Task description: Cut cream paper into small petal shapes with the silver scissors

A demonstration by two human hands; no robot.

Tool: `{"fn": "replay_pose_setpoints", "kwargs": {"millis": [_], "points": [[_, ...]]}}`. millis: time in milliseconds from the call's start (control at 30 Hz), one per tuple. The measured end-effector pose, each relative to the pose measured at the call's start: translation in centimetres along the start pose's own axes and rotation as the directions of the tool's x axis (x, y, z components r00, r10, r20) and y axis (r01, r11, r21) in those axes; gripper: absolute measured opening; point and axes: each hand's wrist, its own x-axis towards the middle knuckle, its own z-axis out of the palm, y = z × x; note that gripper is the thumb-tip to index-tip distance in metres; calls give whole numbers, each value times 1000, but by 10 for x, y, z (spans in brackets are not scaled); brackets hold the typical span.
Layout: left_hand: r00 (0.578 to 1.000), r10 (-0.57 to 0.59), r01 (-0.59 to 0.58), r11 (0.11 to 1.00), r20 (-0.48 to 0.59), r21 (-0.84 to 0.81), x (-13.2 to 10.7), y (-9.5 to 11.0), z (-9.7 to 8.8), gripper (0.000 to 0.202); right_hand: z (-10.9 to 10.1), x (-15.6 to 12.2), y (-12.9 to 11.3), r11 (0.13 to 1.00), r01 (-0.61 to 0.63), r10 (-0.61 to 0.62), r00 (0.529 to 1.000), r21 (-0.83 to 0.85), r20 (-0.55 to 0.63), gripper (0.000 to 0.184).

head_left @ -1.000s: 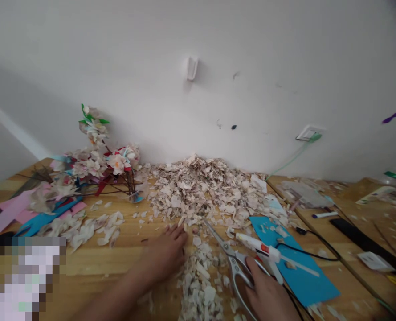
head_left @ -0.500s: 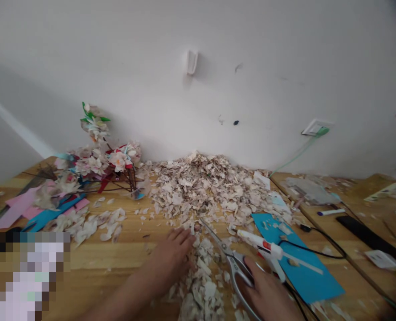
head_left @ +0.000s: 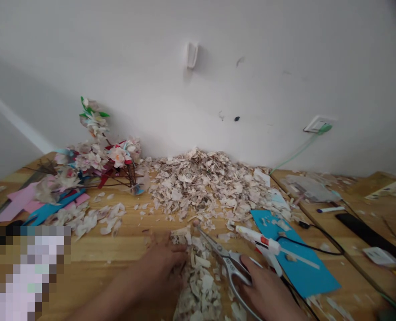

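Note:
My left hand (head_left: 164,263) rests on the wooden table (head_left: 117,249), fingers curled against a small heap of pale husk scraps (head_left: 201,285) in front of me. My right hand (head_left: 267,294) grips the handles of silver scissors (head_left: 224,258), whose blades point up and left toward a large pile of pale scraps (head_left: 204,183) by the wall. A white glue gun (head_left: 261,243) lies on a blue sheet (head_left: 294,254) just right of the scissors.
Handmade flowers on stems (head_left: 97,156) lie at the left with pink and blue paper (head_left: 34,207) and loose petals (head_left: 94,220). A black cord (head_left: 318,249), a marker (head_left: 329,209) and a black strip (head_left: 361,227) lie on the right. A wall socket (head_left: 318,125) holds a green cable.
My left hand has pulled back toward me and curled, dragging scraps into the near heap. The scissors and my right hand shifted slightly left; the view tilted down a little.

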Motion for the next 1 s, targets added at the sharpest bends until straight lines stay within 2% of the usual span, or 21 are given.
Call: {"fn": "replay_pose_setpoints", "kwargs": {"millis": [67, 100, 267, 367, 467, 567, 700, 800, 900, 1000], "points": [[997, -19, 18, 1000, 75, 19, -3, 4, -2, 50, 1, -4, 2, 1000, 24, -24, 1000, 12, 11, 22], [997, -22, 20, 1000, 79, 20, -3, 6, -4, 52, 2, -6, 3, 999, 45, -46, 999, 12, 20, 20], [992, -118, 122, 983, -36, 135, 6, 7, -3, 41, -4, -13, 2, 996, 92, -92, 993, 9, 74, 18], [988, -148, 152, 959, -33, 239, 12, -2, 1, 42, -11, -15, 2, 996, 91, -93, 991, 21, 95, 14], [986, -163, 163, 938, -27, 306, 12, -11, 4, 43, -13, -17, 6, 996, 85, -87, 995, 33, 57, 15], [986, -155, 169, 923, -67, 346, 7, -15, 5, 40, -10, -17, 8, 997, 38, -39, 999, 67, 26, 17], [979, -80, 135, 942, -186, 308, 6, -10, 3, 21, -1, -14, 5, 993, -53, 53, 999, 105, 1, 21], [966, -42, 99, 972, -256, 212, 19, -2, 0, 19, 3, -12, -1, 980, -97, 102, 995, 173, -17, 25], [969, -61, 88, 991, -237, 103, 43, 6, 2, 19, 4, -12, -6, 967, -169, 174, 985, 188, -8, 29], [976, -51, 72, 993, -211, 90, 64, 10, 9, 25, 6, -15, -7, 969, -134, 137, 991, 207, -1, 27]]}}
